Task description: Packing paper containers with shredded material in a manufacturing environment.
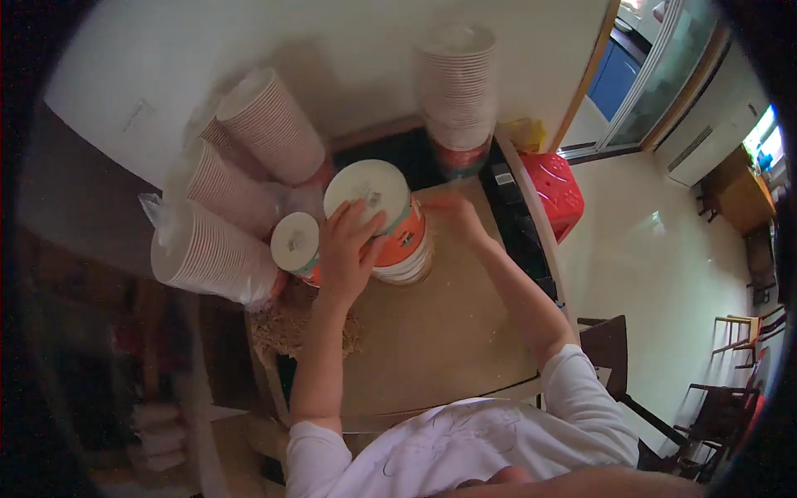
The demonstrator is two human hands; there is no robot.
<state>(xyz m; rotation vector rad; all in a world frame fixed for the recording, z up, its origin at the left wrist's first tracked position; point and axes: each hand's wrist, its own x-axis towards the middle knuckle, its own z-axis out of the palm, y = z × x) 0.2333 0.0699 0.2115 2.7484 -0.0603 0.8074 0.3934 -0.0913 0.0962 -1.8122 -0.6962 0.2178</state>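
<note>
A short stack of upside-down paper tubs (398,236) stands on the brown tabletop (415,340); the top one is printed orange and teal and has a white base. My left hand (349,245) grips its left side, fingers bent over the rim onto the base. On the right side, my right hand (455,217) holds the stack with its fingertips against the printed wall; part of those fingers is blurred. Just left of my left hand is a smaller paper tub (295,242), also base up, partly covered by that hand.
Tall stacks of white cups in clear plastic (217,253) lean at the left, beside brown shredded material (290,328). Another wrapped stack (458,91) rises at the back against the wall. A red plastic stool (554,191) stands beyond the table's right edge, a dark chair (608,353) nearer.
</note>
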